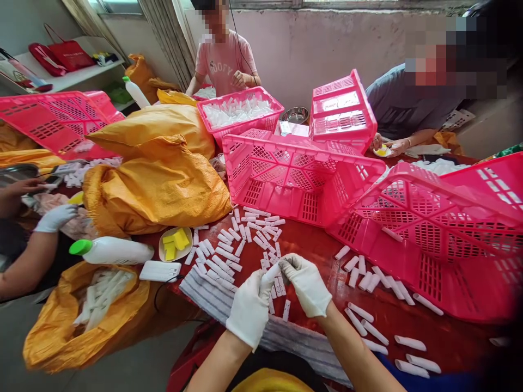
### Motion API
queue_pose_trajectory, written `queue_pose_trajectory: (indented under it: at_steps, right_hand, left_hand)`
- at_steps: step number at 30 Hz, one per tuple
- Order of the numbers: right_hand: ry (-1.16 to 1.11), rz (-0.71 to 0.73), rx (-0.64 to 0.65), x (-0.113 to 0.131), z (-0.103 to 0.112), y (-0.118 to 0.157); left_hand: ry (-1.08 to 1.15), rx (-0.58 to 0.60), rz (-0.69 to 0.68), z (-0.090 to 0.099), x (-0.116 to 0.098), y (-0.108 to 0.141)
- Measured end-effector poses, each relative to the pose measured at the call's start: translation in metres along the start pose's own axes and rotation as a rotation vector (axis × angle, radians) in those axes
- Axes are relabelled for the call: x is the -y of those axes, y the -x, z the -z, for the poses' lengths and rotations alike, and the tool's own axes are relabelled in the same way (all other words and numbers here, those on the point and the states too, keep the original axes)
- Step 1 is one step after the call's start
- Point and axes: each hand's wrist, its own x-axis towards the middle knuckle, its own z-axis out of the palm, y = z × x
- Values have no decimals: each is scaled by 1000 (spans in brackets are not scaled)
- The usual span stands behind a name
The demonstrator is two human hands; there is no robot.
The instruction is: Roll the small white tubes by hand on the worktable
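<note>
My left hand (pixel 249 307), in a white glove, is closed around a short white plastic tube (pixel 269 275) that points up to the right. The gloved fingers of my right hand (pixel 307 286) are pinched at the tube's upper end; the fingertips look dark and stained. Beneath and beyond my hands, many small white pieces (pixel 223 267) with dark markings lie in rows on the red table (pixel 304 242) and on a striped grey towel (pixel 204 294). Several plain white tubes (pixel 373 331) are scattered to the right of my right hand.
Pink baskets (pixel 286 204) lie tipped along the far side. At left are yellow sacks (pixel 163 190), a dish (pixel 188 242) of yellow sponges, a white bottle (pixel 118 251), a power bank (pixel 160 271) and an open sack (pixel 134 310) of tubes. Co-workers sit around the table.
</note>
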Motion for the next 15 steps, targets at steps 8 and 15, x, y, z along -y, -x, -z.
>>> queue_pose_trajectory:
  at_steps: [8, 15]
  right_hand:
    - [152, 36, -36, -47, 14, 21]
    - [592, -14, -695, -83, 123, -42]
  left_hand:
    - [-94, 350, 127, -31, 12, -2]
    - [-515, 245, 242, 2, 81, -67]
